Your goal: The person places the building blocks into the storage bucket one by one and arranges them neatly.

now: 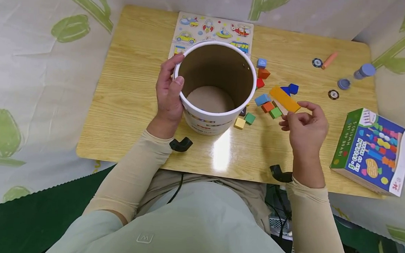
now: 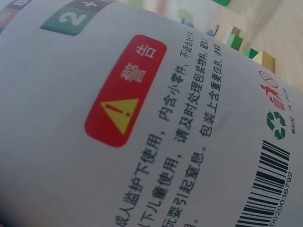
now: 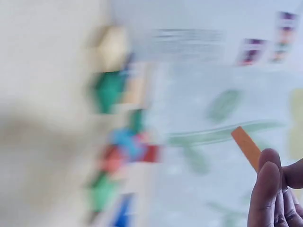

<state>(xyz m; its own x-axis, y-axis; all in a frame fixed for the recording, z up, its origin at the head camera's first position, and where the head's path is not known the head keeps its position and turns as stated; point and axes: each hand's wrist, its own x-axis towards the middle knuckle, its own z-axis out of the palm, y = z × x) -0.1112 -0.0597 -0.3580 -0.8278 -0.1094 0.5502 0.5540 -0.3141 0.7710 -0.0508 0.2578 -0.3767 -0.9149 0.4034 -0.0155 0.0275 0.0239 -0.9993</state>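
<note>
My left hand (image 1: 170, 93) grips the white rim of a round bucket (image 1: 207, 123), thumb over the edge and fingers along the outside. The bucket's inside shows bare walls and floor. Its printed side, with a red warning label (image 2: 125, 90) and a barcode (image 2: 265, 189), fills the left wrist view. My right hand (image 1: 307, 125) pinches one end of a flat orange block (image 1: 284, 99) between thumb and fingers, above the table. In the right wrist view the orange block (image 3: 246, 147) juts out past the fingertips. Several coloured blocks (image 1: 268, 106) lie under and beside it, right of the bucket.
A picture puzzle board (image 1: 211, 27) lies behind the bucket, partly covered by it. A bead-set box (image 1: 372, 151) stands at the right edge of the table (image 1: 129, 82). Farther back on the right are an orange stick (image 1: 330, 60), round chips (image 1: 317, 63) and a small hourglass-like piece (image 1: 364, 71).
</note>
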